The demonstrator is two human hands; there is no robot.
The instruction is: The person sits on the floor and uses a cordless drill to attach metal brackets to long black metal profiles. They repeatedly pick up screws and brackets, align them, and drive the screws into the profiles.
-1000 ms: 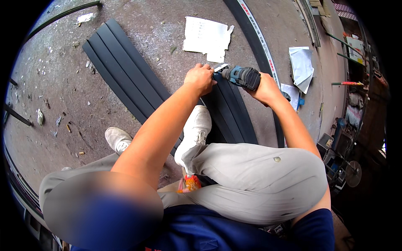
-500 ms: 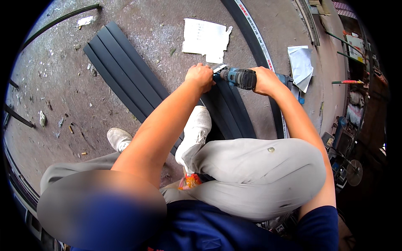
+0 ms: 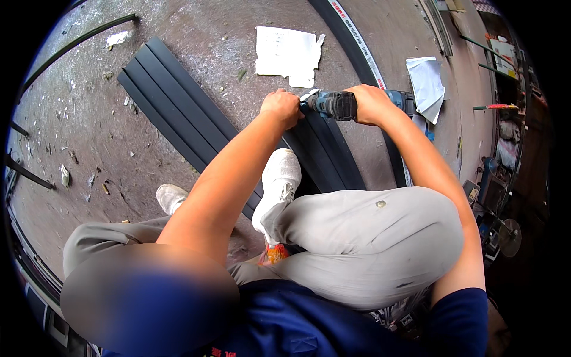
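I crouch over several long dark metal strips (image 3: 178, 107) that lie side by side on the concrete floor. My right hand (image 3: 370, 103) grips a dark cordless drill (image 3: 334, 105), held level with its tip pointing left. My left hand (image 3: 282, 108) is closed at the drill's tip, fingers curled on something small that I cannot make out, just above the strips. My white shoe (image 3: 279, 181) rests on the strips below the hands.
A torn white paper sheet (image 3: 289, 55) lies beyond the hands, and a folded white sheet (image 3: 427, 83) lies at the right. A long dark rail with a white stripe (image 3: 363, 53) runs diagonally past the drill. Tools and clutter crowd the right edge.
Both hands and the drill have shifted slightly left and up along the strips; the grip on the drill is unchanged.
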